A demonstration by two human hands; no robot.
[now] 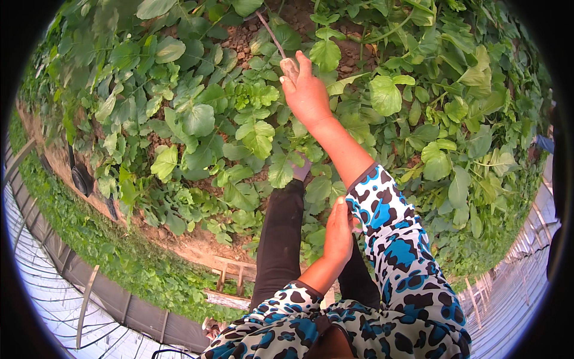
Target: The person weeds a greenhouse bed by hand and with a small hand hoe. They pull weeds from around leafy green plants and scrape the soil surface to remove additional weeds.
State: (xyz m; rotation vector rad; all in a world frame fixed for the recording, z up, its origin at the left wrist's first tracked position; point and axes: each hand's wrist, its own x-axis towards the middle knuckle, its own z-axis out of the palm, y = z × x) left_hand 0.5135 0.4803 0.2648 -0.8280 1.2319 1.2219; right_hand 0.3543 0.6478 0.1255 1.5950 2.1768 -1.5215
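My right hand [307,92] reaches out over the leaves, closed around the wooden handle [289,68] of a short garden tool like a hand hoe. Its thin metal shaft [271,33] runs up and left toward the soil, and leaves and the picture's rim partly hide the head. Broad-lobed green leaves [255,134] of a radish-like crop surround that hand. Closer to my body, my left hand [338,231] grips the patterned right sleeve [376,202] near its cuff. Its thumb lies along the cloth, while the other fingers are mostly hidden behind the arm.
My dark-trousered leg [280,224] extends among the plants. A low wooden frame [231,278], perhaps a stool, stands at lower left. A dark object [81,178] lies along the bare soil strip [179,242]. Greenhouse film and ribs [85,305] curve along the edge.
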